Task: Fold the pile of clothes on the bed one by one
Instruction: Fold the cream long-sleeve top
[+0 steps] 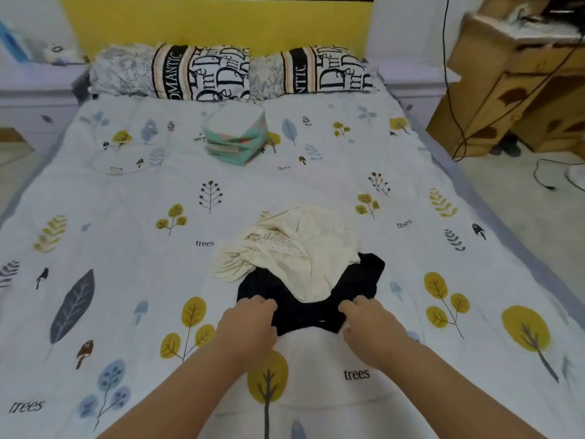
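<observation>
Lower centre of the frame: I note both forearms reaching up the bed (95, 191), left hand (250, 321) and right hand (368, 324) set on the near edge of the black garment (304, 312). Left fingers are curled down over its near-left edge, thumb apparently tucked against the cloth; I read this as a pinch. Right fingers are likewise bent onto the near-right edge, gripping it, though the fingertips are partly buried in dark fabric and I cannot see how much cloth each hand has. Just beyond, the cream garment (294, 248) lies crumpled across the far half of the black one, overlapping it. Judgement: the step in hand is drawing the first piece out of the pile to lay it flat; nothing of this pile looks folded yet. Next move calls for pulling the black piece toward the lower edge of the frame while the cream one slides off, or lifting the cream one aside first. Black on black hides seams, so I cannot tell what kind of garment it is. Upper centre, well apart, a teal folded stack (235, 134) sits before the pillows (202, 72); its contents are blurred.
</observation>
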Available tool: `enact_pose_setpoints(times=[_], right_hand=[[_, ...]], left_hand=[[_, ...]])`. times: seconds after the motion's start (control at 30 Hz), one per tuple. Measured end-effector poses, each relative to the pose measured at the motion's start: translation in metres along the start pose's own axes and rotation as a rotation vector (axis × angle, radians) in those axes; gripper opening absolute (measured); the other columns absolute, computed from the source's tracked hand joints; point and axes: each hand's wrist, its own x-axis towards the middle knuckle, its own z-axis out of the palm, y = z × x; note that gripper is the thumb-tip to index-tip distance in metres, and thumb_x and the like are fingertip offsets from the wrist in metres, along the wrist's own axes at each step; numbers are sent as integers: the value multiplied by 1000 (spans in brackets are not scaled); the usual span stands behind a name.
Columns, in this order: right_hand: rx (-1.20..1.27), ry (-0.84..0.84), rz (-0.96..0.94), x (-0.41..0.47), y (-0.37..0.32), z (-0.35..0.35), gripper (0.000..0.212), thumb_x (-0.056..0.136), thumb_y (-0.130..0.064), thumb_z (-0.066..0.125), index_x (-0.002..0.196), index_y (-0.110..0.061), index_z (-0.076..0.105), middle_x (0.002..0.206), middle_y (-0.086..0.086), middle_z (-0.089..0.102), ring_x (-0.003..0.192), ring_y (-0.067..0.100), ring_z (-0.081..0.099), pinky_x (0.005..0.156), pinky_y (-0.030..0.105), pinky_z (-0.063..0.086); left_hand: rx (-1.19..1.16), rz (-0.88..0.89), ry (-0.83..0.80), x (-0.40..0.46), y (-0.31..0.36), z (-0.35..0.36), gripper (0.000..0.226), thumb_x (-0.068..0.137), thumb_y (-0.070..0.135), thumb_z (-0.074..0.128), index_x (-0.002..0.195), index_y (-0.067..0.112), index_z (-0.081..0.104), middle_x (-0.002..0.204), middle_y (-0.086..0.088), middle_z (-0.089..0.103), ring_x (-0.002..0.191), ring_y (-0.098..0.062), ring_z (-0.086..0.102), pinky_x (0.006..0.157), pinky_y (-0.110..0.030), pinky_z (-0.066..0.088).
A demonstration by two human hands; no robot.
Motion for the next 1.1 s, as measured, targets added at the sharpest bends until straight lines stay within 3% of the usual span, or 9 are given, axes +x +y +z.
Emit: enact_pose_setpoints(times=[0.27, 0.4, 0.53, 0.6, 0.63, 0.7, 0.8, 0.93, 1.1], right_hand=[[-27, 192, -106, 71, -3, 51, 80, 77, -15, 70, 145, -19, 29, 152, 24, 16, 135, 41, 29, 95, 49, 40], [-140, 134, -107, 98, -5, 65, 74, 97, -23, 42, 148, -31, -12, 153, 10, -26, 144, 30, -10, 114, 48, 14], [-164, 106, -104, 102, -5, 83, 47, 91, -25, 57, 135, -17, 43, 156, 13, 6, 144, 32, 6, 110, 51, 24], [-143, 236, -157, 97, -7, 87, 35, 52, -20, 88, 80, -10, 71, 111, 18, 61, 113, 36, 57, 78, 45, 52], [-113, 240, -181, 91, -8, 86, 35, 31, -16, 91, 53, -12, 65, 75, 11, 65, 80, 31, 67, 57, 33, 52], [31, 219, -187, 77, -8, 88, 43, 21, -18, 88, 35, -19, 47, 44, -2, 46, 42, 15, 51, 37, 17, 29], [203, 288, -211, 41, -15, 66, 59, 44, -22, 81, 44, -28, 22, 46, -13, 22, 35, 1, 22, 40, 8, 3], [354, 545, -203, 0, -16, 23, 30, 64, -23, 48, 58, -27, 19, 58, -17, 17, 41, 2, 22, 40, 14, 18], [472, 734, -219, -38, -16, -66, 28, 58, -9, 56, 51, -25, 33, 53, -17, 26, 42, -1, 31, 47, 9, 29]], left_hand=[[179, 111, 7, 88, 1, 44, 61, 93, 14, 41, 147, 19, 15, 158, -4, -1, 144, -23, 4, 114, -43, 18], [283, 153, -52, 110, -3, 59, 69, 95, 14, 37, 149, 24, -5, 155, 0, -20, 144, -22, -14, 116, -48, 3], [375, 150, -195, 114, -9, 70, 55, 95, 17, 38, 147, 27, 21, 155, -2, -22, 143, -23, -18, 114, -53, -3], [367, 167, -189, 111, -8, 72, 47, 94, 19, 41, 139, 27, 36, 157, -4, -6, 144, -24, -10, 113, -55, -3], [363, 186, -174, 108, -7, 72, 40, 93, 22, 42, 133, 25, 44, 155, -5, 11, 144, -24, 0, 113, -55, -2], [339, 210, -158, 97, -7, 68, 28, 92, 29, 42, 115, 21, 56, 130, -3, 45, 132, -22, 31, 112, -55, -1], [211, 185, -131, 71, -17, 54, 21, 92, 31, 42, 104, 19, 55, 108, 3, 59, 107, -18, 54, 108, -37, 14], [173, 160, -56, 34, -39, 13, 8, 91, 27, 42, 88, 24, 49, 77, 11, 47, 86, -14, 52, 78, -27, 24], [209, 138, 36, -6, -48, -54, 12, 90, 36, 44, 90, 30, 55, 72, 14, 39, 88, -12, 53, 80, -24, 25]])
